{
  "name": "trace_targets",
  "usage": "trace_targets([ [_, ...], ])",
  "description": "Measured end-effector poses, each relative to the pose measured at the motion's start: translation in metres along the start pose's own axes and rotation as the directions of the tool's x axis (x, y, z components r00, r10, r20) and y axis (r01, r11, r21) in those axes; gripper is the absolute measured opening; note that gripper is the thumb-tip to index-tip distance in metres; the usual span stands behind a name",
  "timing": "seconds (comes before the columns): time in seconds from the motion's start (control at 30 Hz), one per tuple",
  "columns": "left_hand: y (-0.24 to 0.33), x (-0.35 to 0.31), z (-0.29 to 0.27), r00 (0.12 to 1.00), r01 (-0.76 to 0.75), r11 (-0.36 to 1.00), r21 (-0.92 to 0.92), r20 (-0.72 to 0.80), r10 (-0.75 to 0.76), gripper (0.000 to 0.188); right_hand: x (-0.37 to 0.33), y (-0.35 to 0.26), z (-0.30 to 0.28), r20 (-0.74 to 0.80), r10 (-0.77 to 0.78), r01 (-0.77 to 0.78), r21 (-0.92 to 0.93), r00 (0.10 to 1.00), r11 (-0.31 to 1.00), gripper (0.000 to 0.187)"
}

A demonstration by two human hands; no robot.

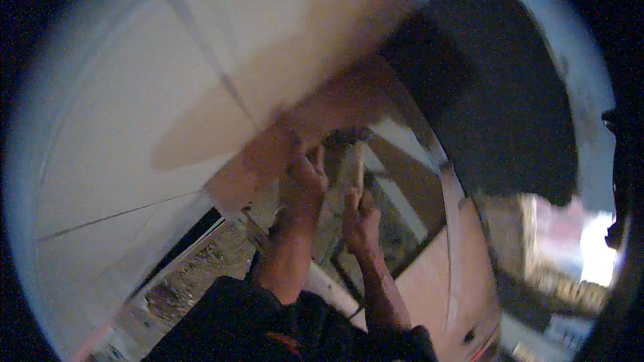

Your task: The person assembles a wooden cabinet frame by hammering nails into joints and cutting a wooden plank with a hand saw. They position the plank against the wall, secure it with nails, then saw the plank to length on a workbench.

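My right hand [362,218] is closed around the pale wooden handle of a hammer [359,166]. Its dark head, blurred, points away from me beside the lower edge of a reddish-brown board [251,171]. My left hand [308,171] is raised against that board, just left of the hammer. The left fingers look bent together, with one digit pointing up; blur and shade hide whatever is between them.
Large pale panels [134,107] with dark seams fill the upper left. Below my hands is an opening edged by a dark frame [419,251]. A light wooden panel [422,288] lies at the right, and rough ground [201,271] shows at the lower left.
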State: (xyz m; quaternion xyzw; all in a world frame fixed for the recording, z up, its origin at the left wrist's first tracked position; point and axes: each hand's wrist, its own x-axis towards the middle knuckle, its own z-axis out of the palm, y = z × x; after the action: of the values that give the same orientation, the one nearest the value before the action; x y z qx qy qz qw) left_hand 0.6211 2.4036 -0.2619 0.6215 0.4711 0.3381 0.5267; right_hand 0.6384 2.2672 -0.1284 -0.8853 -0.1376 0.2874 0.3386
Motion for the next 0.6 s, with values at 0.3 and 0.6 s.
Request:
trace_targets([
  [0.3, -0.01, -0.091, -0.02, 0.705, 0.492, 0.859, -0.142, 0.644, -0.297, 0.063, -0.19, 0.156, -0.022, -0.172, 0.207, -0.195, 0.084, 0.963, 0.977, 0.033],
  [0.6, 0.028, -0.297, -0.057, 0.2, -0.579, 0.79, 0.201, 0.975, -0.101, 0.045, -0.32, 0.338, -0.09, -0.729, 0.265, -0.535, -0.161, 0.631, 0.83, 0.033],
])
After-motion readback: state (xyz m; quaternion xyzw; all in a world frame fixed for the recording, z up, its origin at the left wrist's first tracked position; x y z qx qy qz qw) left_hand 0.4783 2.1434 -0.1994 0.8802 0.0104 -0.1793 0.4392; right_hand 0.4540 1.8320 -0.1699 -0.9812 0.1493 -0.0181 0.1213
